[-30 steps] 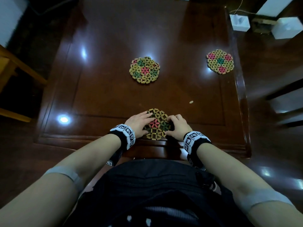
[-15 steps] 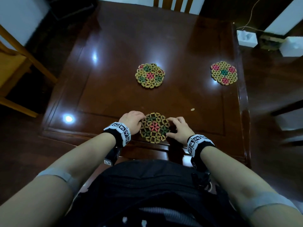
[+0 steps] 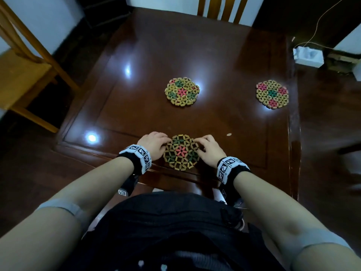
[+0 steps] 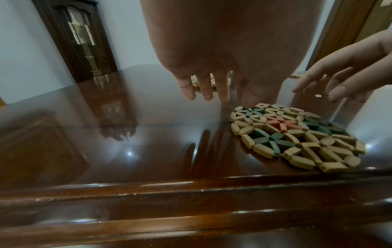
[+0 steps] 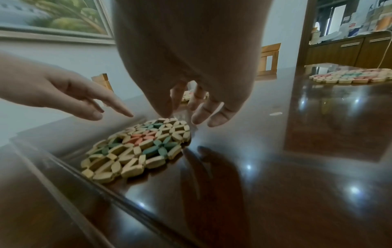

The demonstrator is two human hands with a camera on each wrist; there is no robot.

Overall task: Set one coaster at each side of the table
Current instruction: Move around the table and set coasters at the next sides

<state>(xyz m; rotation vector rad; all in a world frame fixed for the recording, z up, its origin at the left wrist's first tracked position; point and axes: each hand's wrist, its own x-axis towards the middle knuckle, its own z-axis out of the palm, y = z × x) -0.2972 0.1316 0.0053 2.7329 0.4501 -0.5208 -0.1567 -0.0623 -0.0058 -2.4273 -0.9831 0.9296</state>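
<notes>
Near coaster [image 3: 181,152] lying flat at table [image 3: 136,118] near edge, round, showing no long axis. Left hand [image 3: 154,144] and right hand [image 3: 209,151] flanking it, fingers loosely spread, gripping nothing; fingertip contact hard to judge. Other coasters: centre [image 3: 182,91], right edge [image 3: 272,94].

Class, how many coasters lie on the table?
3: one at the near edge between both hands, one mid-table, one by the right edge. None seems hidden.
</notes>
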